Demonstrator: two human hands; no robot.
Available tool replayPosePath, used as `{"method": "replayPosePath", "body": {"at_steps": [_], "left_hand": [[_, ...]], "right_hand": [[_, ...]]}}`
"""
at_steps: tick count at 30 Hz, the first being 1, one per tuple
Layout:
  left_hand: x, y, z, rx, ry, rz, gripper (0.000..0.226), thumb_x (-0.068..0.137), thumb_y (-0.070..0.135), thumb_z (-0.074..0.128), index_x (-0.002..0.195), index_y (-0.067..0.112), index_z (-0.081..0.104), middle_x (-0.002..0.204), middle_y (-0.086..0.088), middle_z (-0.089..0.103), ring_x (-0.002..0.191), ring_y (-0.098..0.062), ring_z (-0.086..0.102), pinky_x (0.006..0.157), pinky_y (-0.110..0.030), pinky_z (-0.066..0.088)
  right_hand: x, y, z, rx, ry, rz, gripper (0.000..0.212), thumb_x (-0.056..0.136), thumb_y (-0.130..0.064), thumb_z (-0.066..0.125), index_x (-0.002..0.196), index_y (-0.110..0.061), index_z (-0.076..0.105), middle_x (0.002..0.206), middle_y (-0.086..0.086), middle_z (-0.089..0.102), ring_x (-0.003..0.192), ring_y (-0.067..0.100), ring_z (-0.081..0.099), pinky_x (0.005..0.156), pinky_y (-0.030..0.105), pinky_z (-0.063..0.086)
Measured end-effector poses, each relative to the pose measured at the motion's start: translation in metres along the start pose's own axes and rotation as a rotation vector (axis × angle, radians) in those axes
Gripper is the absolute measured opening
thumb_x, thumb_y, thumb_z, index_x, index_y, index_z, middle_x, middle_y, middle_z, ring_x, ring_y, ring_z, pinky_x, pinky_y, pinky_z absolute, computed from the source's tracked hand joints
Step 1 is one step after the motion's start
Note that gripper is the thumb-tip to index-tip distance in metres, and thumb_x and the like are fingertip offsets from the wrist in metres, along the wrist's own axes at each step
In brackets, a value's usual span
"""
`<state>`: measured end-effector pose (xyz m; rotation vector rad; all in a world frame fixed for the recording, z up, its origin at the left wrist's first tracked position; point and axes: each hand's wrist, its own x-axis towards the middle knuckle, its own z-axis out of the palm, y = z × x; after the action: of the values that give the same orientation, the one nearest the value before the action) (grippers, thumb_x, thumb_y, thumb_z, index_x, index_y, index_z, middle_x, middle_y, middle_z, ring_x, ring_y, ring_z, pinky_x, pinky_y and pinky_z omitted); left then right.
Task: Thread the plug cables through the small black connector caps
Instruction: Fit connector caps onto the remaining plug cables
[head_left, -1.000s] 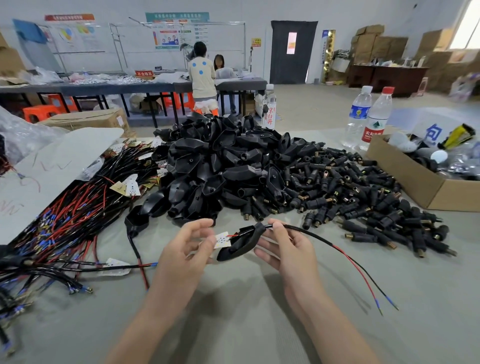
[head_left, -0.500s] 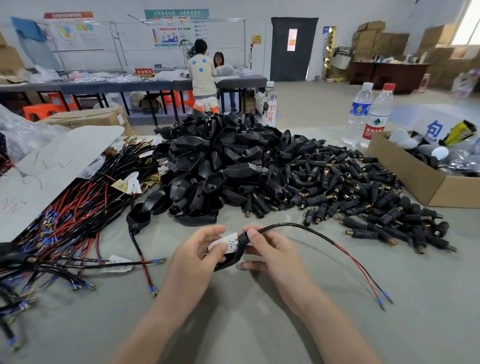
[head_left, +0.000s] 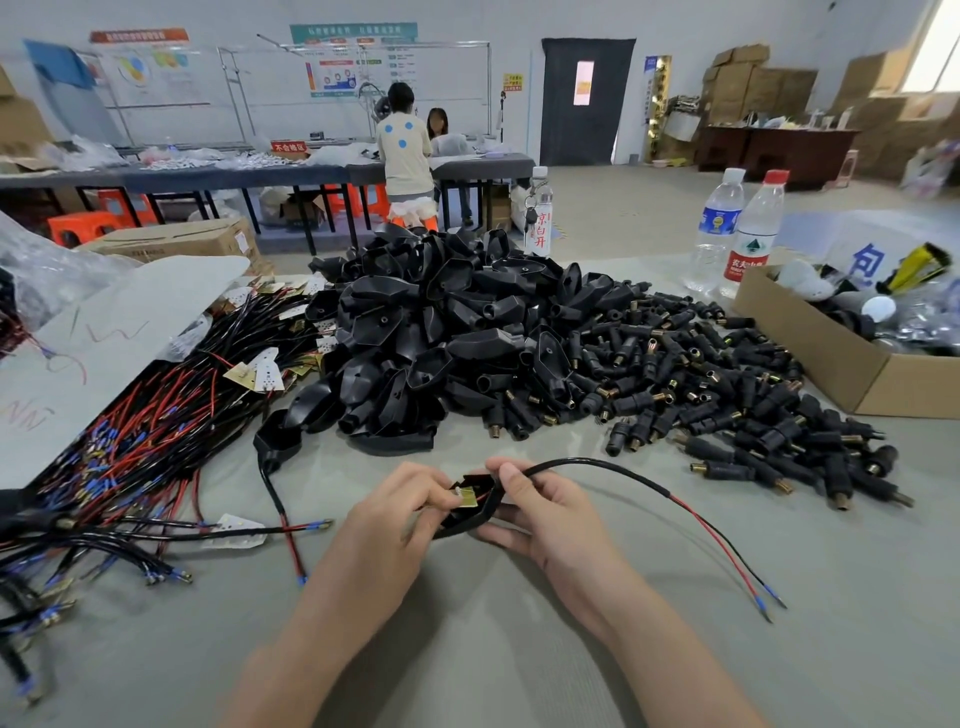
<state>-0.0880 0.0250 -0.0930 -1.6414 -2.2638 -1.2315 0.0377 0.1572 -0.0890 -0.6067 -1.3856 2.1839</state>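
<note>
I hold a black plastic cap (head_left: 470, 512) between both hands, low in the middle of the table. My left hand (head_left: 387, 525) pinches a small circuit board (head_left: 466, 498) at the cap's open side. My right hand (head_left: 540, 512) grips the cap from the right, thumb on top where the black cable (head_left: 613, 466) leaves it. The cable arcs right and splits into a red and a black wire with blue-tipped ends (head_left: 763, 605) lying on the table.
A heap of black caps (head_left: 441, 338) sits behind my hands, with small black connectors (head_left: 727, 395) spread to its right. Cable bundles (head_left: 130, 441) lie at left. A cardboard box (head_left: 831, 358) and water bottles (head_left: 737, 234) stand at right. People work at a far table.
The small board has turned from its white face to its gold face and sits inside the cap's opening. Both hands have closed tighter round the cap.
</note>
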Motion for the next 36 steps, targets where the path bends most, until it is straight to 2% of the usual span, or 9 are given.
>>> {"method": "replayPosePath", "body": {"at_steps": [2,5,10,15,19,22,26,32,36], "left_hand": [[-0.001,-0.003,-0.003,-0.013,-0.05,-0.004,0.024,0.095,0.008,0.065,0.097,0.031,0.07,0.114,0.029,0.059,0.102,0.002,0.062,0.087,-0.021,0.047],[-0.004,-0.004,-0.007,-0.032,-0.113,0.004,0.022,0.098,0.014,0.061,0.106,0.031,0.072,0.122,0.031,0.059,0.111,0.006,0.06,0.095,-0.015,0.045],[-0.005,0.007,-0.006,-0.047,-0.149,0.009,0.027,0.094,0.04,0.054,0.115,0.031,0.069,0.123,0.034,0.057,0.118,0.01,0.055,0.1,-0.008,0.038],[-0.004,0.009,-0.001,-0.046,-0.09,0.035,0.022,0.092,0.025,0.069,0.113,0.029,0.067,0.122,0.028,0.056,0.116,0.004,0.057,0.097,-0.008,0.039],[-0.002,0.008,0.0,-0.049,-0.036,0.013,0.019,0.091,0.021,0.07,0.108,0.029,0.069,0.115,0.024,0.055,0.109,0.0,0.059,0.091,-0.007,0.038],[-0.002,0.004,-0.002,-0.062,-0.061,-0.027,0.02,0.093,0.017,0.068,0.105,0.033,0.068,0.114,0.026,0.054,0.107,0.002,0.058,0.088,-0.007,0.039],[-0.002,-0.001,-0.008,-0.064,-0.059,-0.04,0.022,0.094,0.013,0.067,0.105,0.032,0.069,0.115,0.025,0.055,0.106,0.002,0.059,0.088,-0.008,0.039],[-0.005,-0.018,-0.028,-0.038,-0.056,-0.126,0.029,0.092,0.011,0.069,0.098,0.039,0.069,0.118,0.025,0.055,0.106,0.002,0.058,0.089,-0.016,0.042],[-0.006,-0.035,-0.041,0.0,-0.076,-0.228,0.03,0.091,0.013,0.07,0.093,0.043,0.066,0.129,0.033,0.046,0.109,0.012,0.052,0.088,-0.03,0.044]], "right_hand": [[0.0,-0.001,0.0,0.025,0.008,0.014,0.024,0.105,-0.021,0.047,0.113,-0.006,0.064,0.11,0.013,0.075,0.101,0.03,0.073,0.091,0.044,0.058],[0.0,-0.003,-0.001,0.064,0.011,0.02,0.026,0.106,-0.024,0.045,0.111,-0.007,0.065,0.11,0.011,0.075,0.099,0.029,0.073,0.087,0.043,0.059],[-0.001,-0.006,-0.002,0.177,0.022,0.027,0.026,0.107,-0.021,0.043,0.114,-0.005,0.061,0.106,0.013,0.075,0.096,0.032,0.074,0.073,0.036,0.062],[-0.002,-0.007,-0.002,0.277,0.013,0.022,0.024,0.106,-0.021,0.044,0.115,-0.001,0.056,0.103,0.017,0.076,0.097,0.032,0.074,0.07,0.035,0.061],[-0.001,-0.007,-0.004,0.211,0.034,-0.041,0.028,0.104,-0.023,0.049,0.117,0.0,0.058,0.109,0.015,0.075,0.103,0.029,0.072,0.075,0.032,0.061],[0.0,-0.007,-0.006,0.115,0.099,-0.091,0.028,0.1,-0.028,0.054,0.114,-0.007,0.066,0.111,0.009,0.075,0.106,0.024,0.071,0.076,0.029,0.059],[0.001,-0.008,-0.009,0.125,0.133,-0.105,0.032,0.099,-0.036,0.052,0.114,-0.013,0.068,0.109,0.006,0.076,0.103,0.022,0.072,0.072,0.026,0.059],[0.002,-0.023,-0.025,0.335,0.377,-0.127,0.042,0.107,-0.043,0.035,0.115,-0.013,0.063,0.097,0.014,0.077,0.089,0.028,0.076,0.061,0.029,0.061],[0.002,-0.028,-0.038,0.408,0.484,-0.175,0.035,0.109,-0.031,0.037,0.111,-0.01,0.065,0.098,0.011,0.074,0.079,0.021,0.074,0.061,0.027,0.061]]}}
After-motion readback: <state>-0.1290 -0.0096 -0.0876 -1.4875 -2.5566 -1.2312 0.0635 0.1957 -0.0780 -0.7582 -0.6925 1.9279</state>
